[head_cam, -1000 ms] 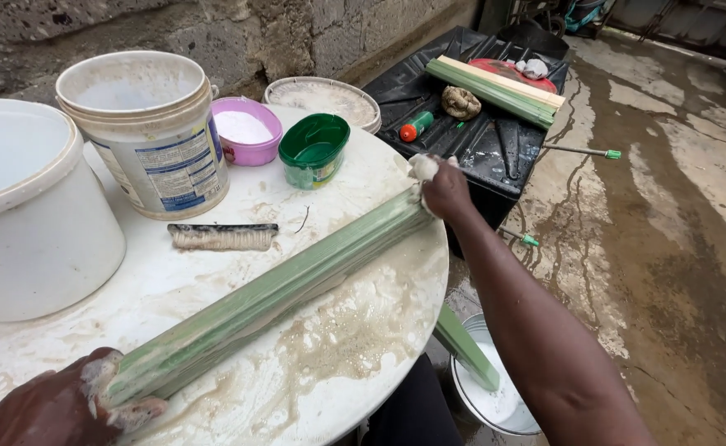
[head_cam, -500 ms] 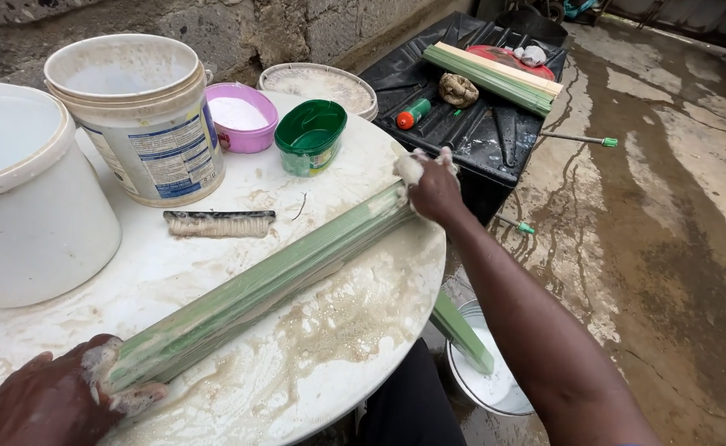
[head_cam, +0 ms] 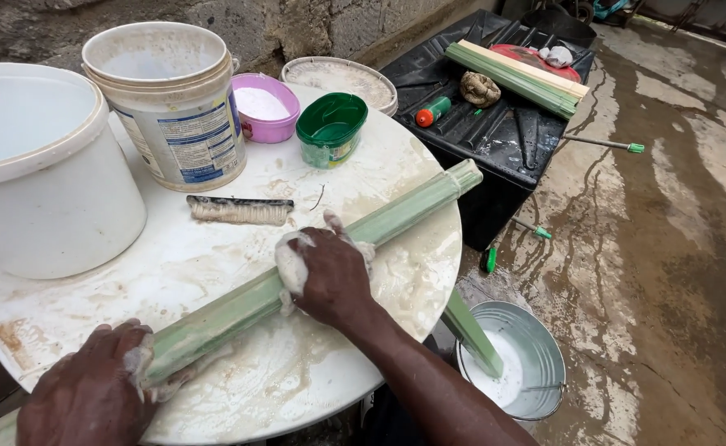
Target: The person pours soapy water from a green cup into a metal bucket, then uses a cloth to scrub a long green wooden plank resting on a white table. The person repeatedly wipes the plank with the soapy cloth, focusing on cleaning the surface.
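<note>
The long green stem (head_cam: 330, 260) lay diagonally across the round white table (head_cam: 214, 363), from lower left toward the upper right rim. The right hand (head_cam: 330, 277) closed its grip over the middle with a soapy cloth (head_cam: 290, 264); the left hand (head_cam: 90, 396) clamped the lower end. Scrubbing seemed under way; working along the stem's length would likely come next.

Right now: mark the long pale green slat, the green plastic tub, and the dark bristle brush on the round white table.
long pale green slat (head_cam: 417, 211), head view, bare upper stretch
green plastic tub (head_cam: 331, 130), head view, side wall
dark bristle brush (head_cam: 240, 210), head view, mid-length
</note>
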